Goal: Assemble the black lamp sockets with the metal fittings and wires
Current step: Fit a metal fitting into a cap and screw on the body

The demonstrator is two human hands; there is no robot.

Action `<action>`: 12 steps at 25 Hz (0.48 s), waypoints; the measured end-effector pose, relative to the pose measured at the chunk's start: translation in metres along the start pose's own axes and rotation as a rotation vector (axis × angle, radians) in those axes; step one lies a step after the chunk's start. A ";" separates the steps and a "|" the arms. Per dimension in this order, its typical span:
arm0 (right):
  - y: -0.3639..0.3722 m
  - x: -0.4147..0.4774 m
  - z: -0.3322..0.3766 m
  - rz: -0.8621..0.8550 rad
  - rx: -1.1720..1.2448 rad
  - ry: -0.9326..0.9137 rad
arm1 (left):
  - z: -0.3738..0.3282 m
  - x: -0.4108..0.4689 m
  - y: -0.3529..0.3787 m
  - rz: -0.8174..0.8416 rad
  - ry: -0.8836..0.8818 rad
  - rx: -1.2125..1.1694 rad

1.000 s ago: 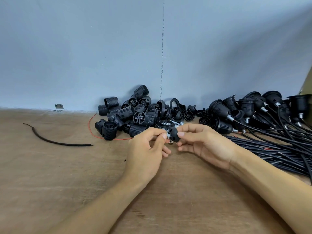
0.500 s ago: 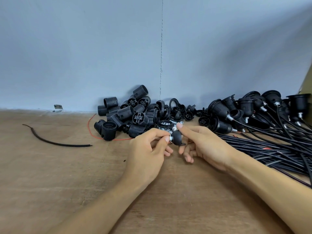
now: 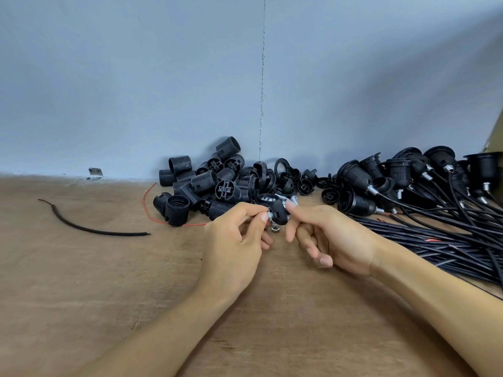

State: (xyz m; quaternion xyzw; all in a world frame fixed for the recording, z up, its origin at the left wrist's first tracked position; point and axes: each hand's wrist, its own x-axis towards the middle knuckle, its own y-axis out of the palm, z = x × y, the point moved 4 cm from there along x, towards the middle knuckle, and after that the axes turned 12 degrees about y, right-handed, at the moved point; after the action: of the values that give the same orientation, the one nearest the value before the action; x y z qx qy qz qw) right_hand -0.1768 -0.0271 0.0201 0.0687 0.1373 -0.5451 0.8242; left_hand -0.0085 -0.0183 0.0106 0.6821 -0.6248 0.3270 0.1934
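Socket cap (image 3: 279, 212) pinched in left hand (image 3: 234, 240), fingertip of relaxed right hand (image 3: 340, 240) on it

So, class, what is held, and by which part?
Left hand pinches the silver metal fitting on the black dome-shaped plastic socket cap; right hand touches its right side with one fingertip.
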 end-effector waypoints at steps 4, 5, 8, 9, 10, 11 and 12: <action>-0.002 -0.002 0.005 0.095 0.140 -0.063 | 0.000 0.000 0.002 0.029 -0.023 -0.015; -0.003 -0.002 0.006 0.105 0.164 -0.067 | 0.000 0.000 0.002 0.033 -0.034 -0.024; -0.005 -0.003 0.007 0.055 0.100 -0.115 | 0.000 -0.001 0.003 0.060 -0.046 -0.048; -0.006 -0.004 0.007 0.021 0.048 -0.118 | -0.001 -0.002 0.003 0.069 -0.042 -0.060; -0.006 -0.004 0.006 -0.011 -0.004 -0.107 | -0.002 -0.002 0.004 0.073 -0.034 -0.069; -0.007 -0.003 0.005 -0.038 -0.049 -0.082 | -0.003 -0.003 0.004 0.069 -0.022 -0.072; -0.008 -0.003 0.003 -0.056 -0.085 -0.048 | -0.004 -0.003 0.004 0.057 -0.011 -0.068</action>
State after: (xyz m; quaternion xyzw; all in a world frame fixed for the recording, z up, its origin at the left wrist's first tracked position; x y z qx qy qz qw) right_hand -0.1847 -0.0286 0.0242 0.0166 0.1423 -0.5630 0.8139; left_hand -0.0136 -0.0141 0.0111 0.6587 -0.6559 0.3072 0.2039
